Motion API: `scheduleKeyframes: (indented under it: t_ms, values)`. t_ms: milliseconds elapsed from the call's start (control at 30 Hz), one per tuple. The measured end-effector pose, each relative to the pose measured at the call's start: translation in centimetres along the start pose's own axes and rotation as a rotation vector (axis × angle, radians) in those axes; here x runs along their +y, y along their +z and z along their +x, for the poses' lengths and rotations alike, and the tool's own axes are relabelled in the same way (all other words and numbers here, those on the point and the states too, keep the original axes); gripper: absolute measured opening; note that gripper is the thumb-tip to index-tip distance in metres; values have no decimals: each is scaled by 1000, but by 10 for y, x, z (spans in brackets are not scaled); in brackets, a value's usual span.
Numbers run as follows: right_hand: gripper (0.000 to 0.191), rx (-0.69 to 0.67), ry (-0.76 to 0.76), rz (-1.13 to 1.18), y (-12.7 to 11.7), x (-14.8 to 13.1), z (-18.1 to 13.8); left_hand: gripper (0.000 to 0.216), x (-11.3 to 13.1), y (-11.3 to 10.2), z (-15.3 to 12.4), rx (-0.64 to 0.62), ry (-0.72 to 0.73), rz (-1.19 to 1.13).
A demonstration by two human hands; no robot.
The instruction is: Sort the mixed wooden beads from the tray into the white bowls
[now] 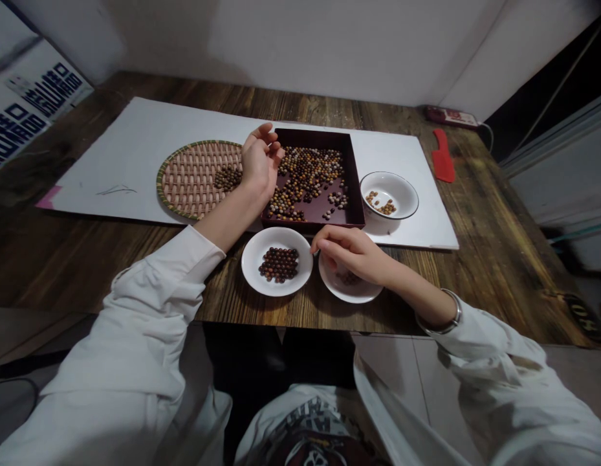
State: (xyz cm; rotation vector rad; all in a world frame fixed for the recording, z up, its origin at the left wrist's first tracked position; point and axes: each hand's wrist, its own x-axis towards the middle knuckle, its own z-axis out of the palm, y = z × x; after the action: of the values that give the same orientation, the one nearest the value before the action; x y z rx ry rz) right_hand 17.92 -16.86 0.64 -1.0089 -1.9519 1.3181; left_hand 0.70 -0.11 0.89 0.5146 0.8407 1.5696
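Note:
My left hand (260, 162) is over the left side of a dark maroon tray (353, 171), fingers loosely bent and apart, with no bead visible in it. Mixed beads (310, 171) in brown, yellow, black and pale tones lie in the tray. Near the tray's front right corner, my right hand (353, 254) hovers over a white dish (351, 296), fingertips pinched together; whatever they hold is too small to make out. The hand partly hides brownish beads in that dish. Beside it, another white dish (249, 262) carries dark reddish-brown beads (279, 265).
A round woven basket (188, 178) with greenish-brown beads (227, 178) stands left of the tray. To the right is a white bowl (404, 194) with tan beads. A white board (110, 155) lies beneath them. A red comb-shaped object (443, 158) rests on the wooden table (494, 259).

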Motion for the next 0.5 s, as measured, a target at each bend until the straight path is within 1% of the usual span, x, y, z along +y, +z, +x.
scheduleKeyframes:
  t_ms: [133,300,400,500]
  values:
    - [31,-6,5,6,0,0,0,30,-1,-4,4,-9,-22,-34]
    - [30,0,-7,-8,0,0,0,27,1,-5,4,11,-92,-56]
    - [29,2,-10,-13,0,-1,0,27,2,-5,3,34,-60,-48]
    - [29,4,-7,-16,0,-1,0,24,1,-6,3,22,-16,-22]
